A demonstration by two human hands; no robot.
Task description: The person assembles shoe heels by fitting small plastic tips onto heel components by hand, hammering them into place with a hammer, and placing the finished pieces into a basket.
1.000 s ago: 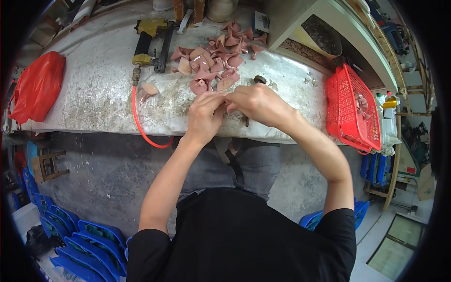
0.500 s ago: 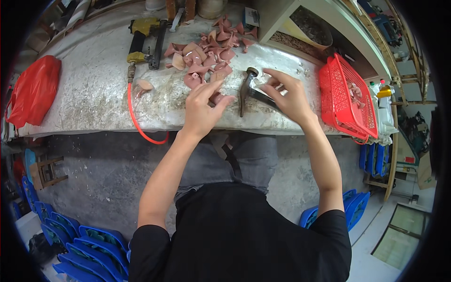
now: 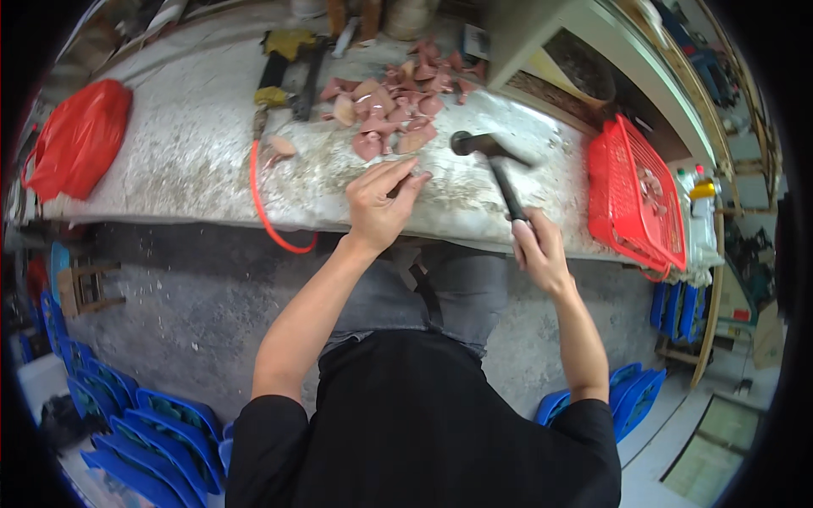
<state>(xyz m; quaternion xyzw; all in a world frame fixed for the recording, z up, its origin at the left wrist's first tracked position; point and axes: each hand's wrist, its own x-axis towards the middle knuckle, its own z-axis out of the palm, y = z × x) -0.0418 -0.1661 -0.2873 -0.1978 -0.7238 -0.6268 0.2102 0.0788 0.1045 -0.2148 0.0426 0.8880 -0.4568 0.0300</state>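
Note:
My right hand [image 3: 544, 251] is wrapped round the black handle of a hammer [image 3: 506, 188]. The hammer's dark head is lifted over the worktable [image 3: 330, 199] and smeared by motion. To its left, my left hand [image 3: 381, 203] rests low over the table near the front edge, thumb and fingers drawn together in a pinch. Whatever those fingers hold is too small or too hidden to make out. Just beyond that hand lies a heap of pinkish-brown curved pieces [image 3: 406, 102], some with flat, pale faces. One similar piece [image 3: 280, 146] lies apart at the left.
A yellow and black nail gun [image 3: 284, 68] with a red air hose [image 3: 262, 212] lies left of the heap. A red plastic bag [image 3: 80, 140] sits at the far left. The red basket [image 3: 622, 203] at right holds similar pieces, beside bottles [image 3: 701, 207]. Blue stacked chairs [image 3: 161, 432] stand below.
My right hand has taken the hammer by its handle and raised it off the table. My left hand's fingers have closed into a pinch. The whole view has shifted slightly.

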